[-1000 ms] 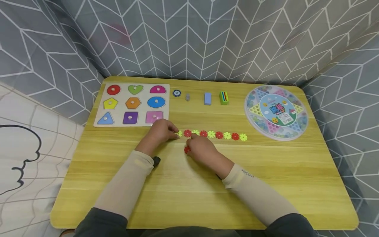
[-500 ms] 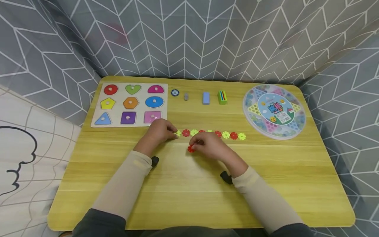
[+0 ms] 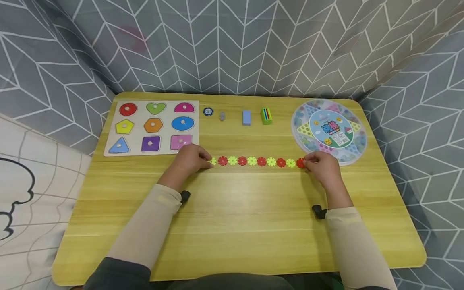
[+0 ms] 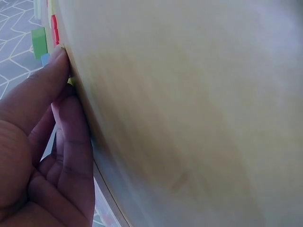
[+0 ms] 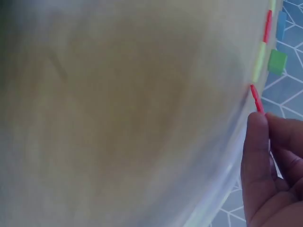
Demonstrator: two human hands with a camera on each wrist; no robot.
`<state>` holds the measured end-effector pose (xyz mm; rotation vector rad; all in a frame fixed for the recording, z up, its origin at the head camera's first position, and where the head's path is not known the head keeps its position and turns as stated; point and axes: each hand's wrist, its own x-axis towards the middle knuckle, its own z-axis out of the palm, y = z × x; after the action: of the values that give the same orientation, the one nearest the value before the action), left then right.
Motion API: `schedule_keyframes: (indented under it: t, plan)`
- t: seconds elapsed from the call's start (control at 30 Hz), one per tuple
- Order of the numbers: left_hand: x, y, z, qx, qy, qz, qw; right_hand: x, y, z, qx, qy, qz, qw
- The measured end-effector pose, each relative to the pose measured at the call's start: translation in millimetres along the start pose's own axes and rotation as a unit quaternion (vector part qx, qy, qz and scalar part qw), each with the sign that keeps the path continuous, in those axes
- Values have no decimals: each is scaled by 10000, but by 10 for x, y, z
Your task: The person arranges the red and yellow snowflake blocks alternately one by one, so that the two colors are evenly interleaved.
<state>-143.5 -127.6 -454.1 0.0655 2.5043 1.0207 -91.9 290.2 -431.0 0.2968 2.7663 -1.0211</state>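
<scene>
A straight row of alternating red and yellow-green flower-shaped discs [image 3: 251, 161] lies across the middle of the table. At its left end my left hand [image 3: 189, 162] pinches the yellow-green flower disc [image 3: 213, 161] between thumb and forefinger. Only slivers of that disc show in the left wrist view. My right hand [image 3: 324, 168] pinches a red flower disc [image 3: 300, 162] at the row's right end. In the right wrist view this red disc [image 5: 256, 98] tilts up from the tabletop, its lower edge near the last yellow-green disc [image 5: 258, 62].
A shape puzzle board [image 3: 166, 142] lies behind my left hand. Along the back are a blue-white round chip [image 3: 208, 111], a small grey piece [image 3: 222, 116], a blue block [image 3: 246, 117] and a green box [image 3: 266, 116]. A round game case [image 3: 301, 141] lies just behind my right hand.
My right hand has lifted the red disc from in front of the row and carried it right to the row's end. The left hand keeps its place at the left end.
</scene>
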Motion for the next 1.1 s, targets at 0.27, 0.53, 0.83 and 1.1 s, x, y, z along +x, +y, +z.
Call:
schedule_keyframes:
  t: [0.27,0.53,0.83,1.1]
  plan:
    - [-21,14,-1,-72,-43,-81,9999,41,46,35,-342,15,94,9994]
    - [-6,4,-11,-72,-23,-58,10000,46,16,26,-490,31,141,9987]
    - [1,-14,-17,-62,-24,-44,10000,24,-14,38,-486,16,192,9986]
    - [-2,-5,-24,65,-87,74,9999,-6,0,54,-507,-13,116,9986]
